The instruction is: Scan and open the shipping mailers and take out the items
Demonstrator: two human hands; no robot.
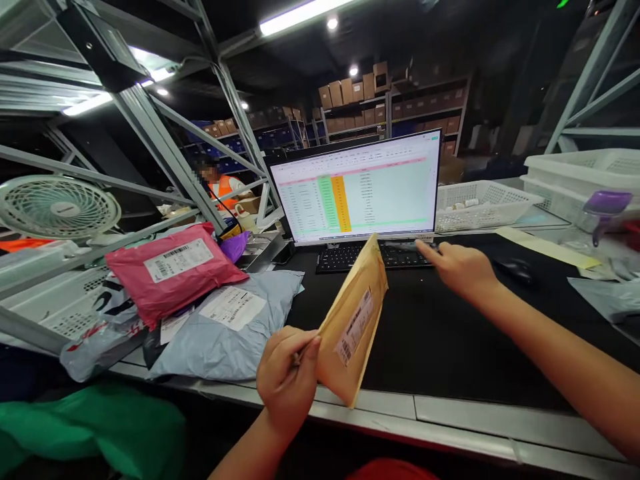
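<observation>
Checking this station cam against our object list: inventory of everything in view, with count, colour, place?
envelope: 1, tan, in left hand
monitor: 1, black, rear of desk
keyboard: 1, black, below monitor
mouse: 1, black, right of keyboard
mat: 1, black, on desk
parcels: pink, grey, purple, left of monitor
baskets: several, white, left and right
strip: 1, yellow, right
purple object: 1, unclear, far right
fan: 1, pale, left
cloth: 1, green, lower left
cartons: many, brown, rear shelves
frame: 1, grey, mostly left
lights: several, white, overhead
person: 1, orange vest, rear left
left hand: 1, bare, gripping envelope
right hand: 1, bare, by keyboard
</observation>
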